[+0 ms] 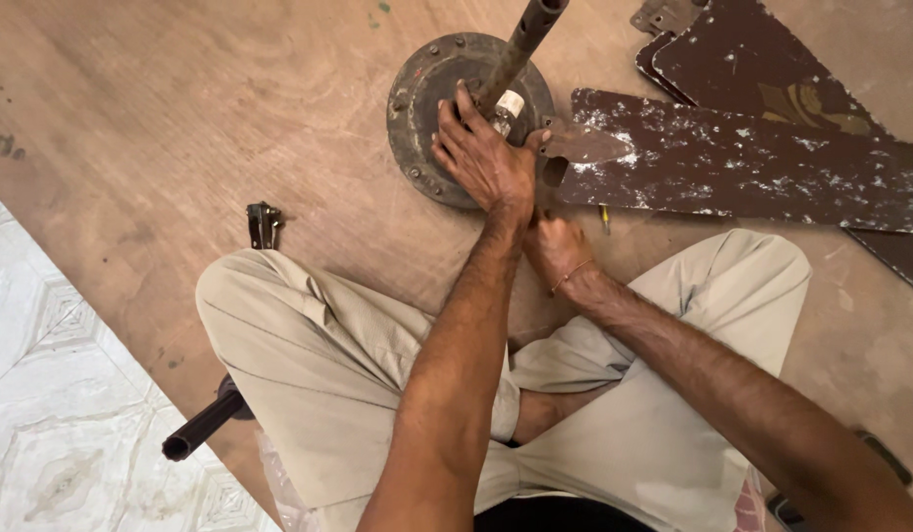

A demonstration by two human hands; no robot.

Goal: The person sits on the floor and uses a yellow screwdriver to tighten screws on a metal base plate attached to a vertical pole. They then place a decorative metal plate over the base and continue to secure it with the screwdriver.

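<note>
Rusty fan motor (427, 99) under flat left hand (486, 158); right hand (557, 251) fisted, contents unclear.

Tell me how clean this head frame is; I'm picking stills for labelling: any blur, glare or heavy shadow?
Head view: light is soft and even, no glare; the left hand on the round motor housing is sharp; the right hand sits partly behind it in mild shadow; the fan blade reads clearly; wide-angle stretch at the edges.

Dark brown fan blade (752, 167) flecked white; grey-black motor housing (422, 99); beige trousers (319, 355); tan plywood board (151, 128)
</note>
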